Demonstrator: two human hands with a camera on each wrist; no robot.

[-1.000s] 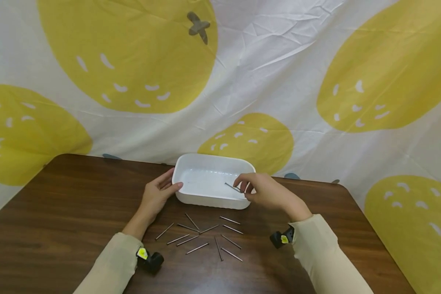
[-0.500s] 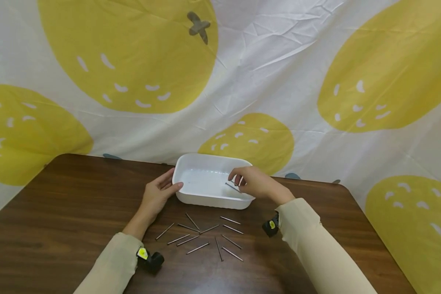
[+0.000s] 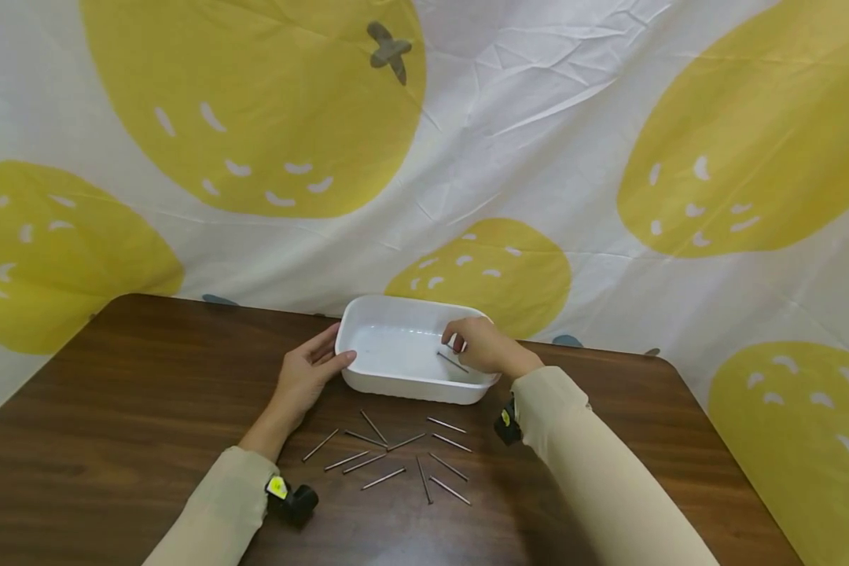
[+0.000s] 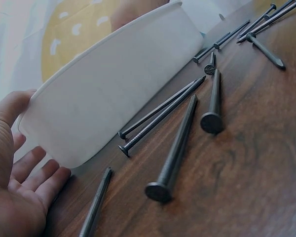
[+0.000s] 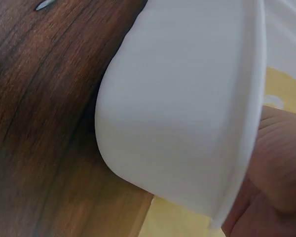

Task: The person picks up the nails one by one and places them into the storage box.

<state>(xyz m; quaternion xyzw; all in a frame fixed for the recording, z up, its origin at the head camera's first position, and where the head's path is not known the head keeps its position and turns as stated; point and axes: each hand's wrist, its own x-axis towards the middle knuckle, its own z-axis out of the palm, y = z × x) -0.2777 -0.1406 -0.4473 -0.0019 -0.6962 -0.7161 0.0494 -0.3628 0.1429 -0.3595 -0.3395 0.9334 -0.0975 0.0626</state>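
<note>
My left hand [image 3: 307,373] grips the left end of a white rectangular basin [image 3: 396,389], thumb over the rim and fingers outside against its wall. The left wrist view shows that hand [image 4: 19,173] along the basin's side [image 4: 108,84]. My right hand [image 3: 484,346] reaches over the right end of the basin, fingers curled, with a thin piece of a nail showing at the fingertips. Just below it a steel nail [image 3: 453,362] lies on the basin floor. In the right wrist view the basin wall [image 5: 172,108] hides most of the hand [image 5: 281,163] and its fingertips.
Several loose nails lie scattered on the brown wooden table [image 3: 148,393] in front of the basin, one nail [image 4: 172,148] close to the left wrist camera. Behind the table's far edge hangs a white cloth [image 3: 290,259] with yellow fruit prints.
My right hand has moved left and slightly up, farther over the basin, and the right sleeve followed. The nail on the basin floor shows more fully. The left hand keeps its hold.
</note>
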